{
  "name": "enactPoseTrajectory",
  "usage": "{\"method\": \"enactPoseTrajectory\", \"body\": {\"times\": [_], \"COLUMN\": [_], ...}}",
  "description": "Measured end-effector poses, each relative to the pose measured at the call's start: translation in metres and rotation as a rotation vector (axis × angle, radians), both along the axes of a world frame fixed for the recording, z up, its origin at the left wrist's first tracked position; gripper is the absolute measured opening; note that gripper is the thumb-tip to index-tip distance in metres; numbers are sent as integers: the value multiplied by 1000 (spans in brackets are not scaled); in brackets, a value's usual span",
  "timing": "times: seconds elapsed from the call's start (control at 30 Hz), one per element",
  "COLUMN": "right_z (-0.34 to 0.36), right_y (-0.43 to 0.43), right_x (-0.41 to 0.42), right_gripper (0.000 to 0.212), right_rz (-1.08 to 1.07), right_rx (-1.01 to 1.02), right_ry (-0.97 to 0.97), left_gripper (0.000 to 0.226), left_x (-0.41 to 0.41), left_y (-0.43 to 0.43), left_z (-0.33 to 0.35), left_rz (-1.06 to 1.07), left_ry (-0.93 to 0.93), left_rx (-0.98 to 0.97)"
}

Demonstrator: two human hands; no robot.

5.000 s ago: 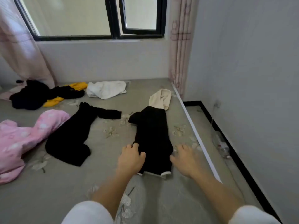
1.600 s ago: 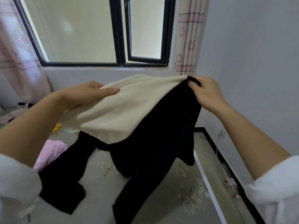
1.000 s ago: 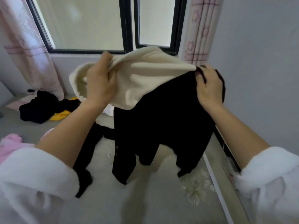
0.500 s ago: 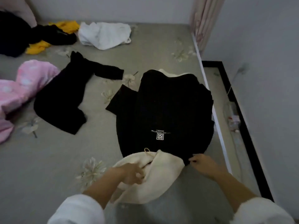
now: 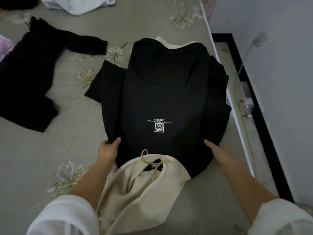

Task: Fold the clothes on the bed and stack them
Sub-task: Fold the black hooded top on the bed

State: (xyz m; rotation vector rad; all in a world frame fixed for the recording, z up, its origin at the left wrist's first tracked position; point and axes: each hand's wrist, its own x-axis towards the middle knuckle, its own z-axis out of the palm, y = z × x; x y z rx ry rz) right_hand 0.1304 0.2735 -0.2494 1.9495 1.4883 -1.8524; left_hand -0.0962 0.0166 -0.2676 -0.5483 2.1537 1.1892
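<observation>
A black hoodie (image 5: 162,99) with a cream hood (image 5: 142,187) lies spread flat on the grey flowered bed (image 5: 67,146), logo side up. The hood points toward me and the hem lies far from me. My left hand (image 5: 108,148) grips the hoodie's left shoulder edge, thumb on top and fingers tucked under the cloth. At the right shoulder edge my right hand (image 5: 215,150) holds the fabric the same way. One black sleeve sticks out to the left.
Another black garment (image 5: 30,73) lies unfolded at the left. A white garment (image 5: 76,4) sits at the top edge and a bit of pink cloth (image 5: 3,46) at the far left. The bed's right edge (image 5: 237,119) borders a floor gap holding a plastic bottle (image 5: 245,99).
The hoodie, held up in the air a second ago, now lies flat on the bed. My hands have shifted from the hood and collar to the two shoulders.
</observation>
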Motion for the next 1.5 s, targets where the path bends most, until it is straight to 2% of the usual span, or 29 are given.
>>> {"method": "enactPoseTrajectory", "body": {"times": [0.03,0.1,0.17,0.2,0.23,0.3,0.33,0.4,0.5,0.6,0.7,0.83,0.9,0.93,1.0,1.03,1.07,1.13,1.17,1.23,1.3,1.33,1.4,1.5], "right_z": [-2,0,5,5,0,-12,-11,-4,6,8,2,-13,-17,-17,-11,-7,-2,8,8,1,-14,-16,-15,-4], "right_y": [2,6,8,6,1,-14,-18,-12,13,49,83,119,133,141,157,166,174,189,191,182,168,162,159,153], "right_x": [-5,-9,8,23,41,68,71,67,53,33,14,-4,-16,-21,-27,-24,-16,20,42,79,87,79,54,7], "right_gripper": [61,49,50,51,54,57,53,44,35,43,51,69,74,69,37,22,20,32,37,33,25,19,17,27], "right_rz": [-41,-255,-460,-420,-266,88,159,74,-89,-135,-77,-5,-27,-53,-103,-139,-203,-332,-336,-98,267,382,472,527], "right_rx": [26,232,497,557,536,226,88,69,224,327,387,364,306,269,233,290,404,629,672,627,510,523,675,806], "right_ry": [45,97,61,-19,-118,-240,-259,-189,-92,-108,-200,-96,-19,19,116,155,174,101,32,-97,-100,-73,-54,5], "left_gripper": [39,33,37,39,41,41,43,55,77,75,70,65,65,65,67,68,69,67,64,62,64,64,60,58], "left_x": [2,2,6,12,21,33,34,25,18,25,52,100,115,120,123,121,120,121,125,138,147,146,135,90], "left_y": [1,-5,-22,-34,-46,-62,-63,-53,-21,29,84,154,183,194,209,213,215,218,219,221,222,221,219,198], "left_z": [0,2,7,7,6,4,6,13,29,31,24,5,-7,-12,-21,-24,-26,-28,-28,-31,-35,-36,-33,-17], "left_rz": [7,114,276,315,325,293,278,223,-28,-414,-830,-1215,-1288,-1295,-1294,-1296,-1306,-1369,-1427,-1589,-1674,-1661,-1549,-1217], "left_ry": [65,220,274,240,172,43,8,23,292,508,601,654,608,576,533,525,527,534,523,457,384,370,404,538], "left_rx": [0,-53,-147,-198,-238,-285,-317,-437,-475,-391,-255,-31,-26,-46,-122,-162,-198,-244,-260,-298,-313,-294,-209,-179]}}
